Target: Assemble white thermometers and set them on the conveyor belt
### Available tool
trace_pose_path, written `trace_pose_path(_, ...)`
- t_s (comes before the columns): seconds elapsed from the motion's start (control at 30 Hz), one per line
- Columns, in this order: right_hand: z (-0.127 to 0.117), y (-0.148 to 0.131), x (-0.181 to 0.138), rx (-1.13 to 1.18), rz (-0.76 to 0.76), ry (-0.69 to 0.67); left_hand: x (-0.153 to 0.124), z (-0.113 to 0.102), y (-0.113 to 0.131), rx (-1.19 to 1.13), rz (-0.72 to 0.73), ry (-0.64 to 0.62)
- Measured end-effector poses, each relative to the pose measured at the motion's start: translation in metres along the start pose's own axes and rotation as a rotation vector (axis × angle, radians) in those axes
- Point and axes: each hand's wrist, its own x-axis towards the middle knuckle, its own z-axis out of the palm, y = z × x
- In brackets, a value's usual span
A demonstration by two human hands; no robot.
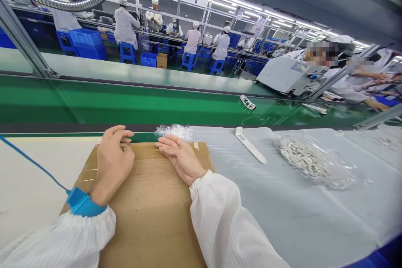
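Observation:
Both my hands rest on the far edge of a brown cardboard sheet [150,205] on the bench. My left hand [113,157] has its fingers curled and pressed down at the cardboard's edge; a blue wrist strap [82,203] with a blue cord sits on that wrist. My right hand [179,153] lies with fingers together, pointing left along the edge, and touches a crumpled clear plastic bag [176,131] just beyond. What the fingers hold, if anything, is hidden.
A slim white part [250,145] and a clear bag of small white parts [309,160] lie on the grey mat to the right. A green conveyor [125,102] carries a small white device [247,101]. A white machine [287,75] and seated co-workers are beyond.

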Motion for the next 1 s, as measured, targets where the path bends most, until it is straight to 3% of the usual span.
trace_pose_path(1.0, 0.0044, -0.0042, -0.0023, -0.01, 0.022, 0.033, -0.0013, -0.004, 0.003, -0.071, 0.04, 0.009)
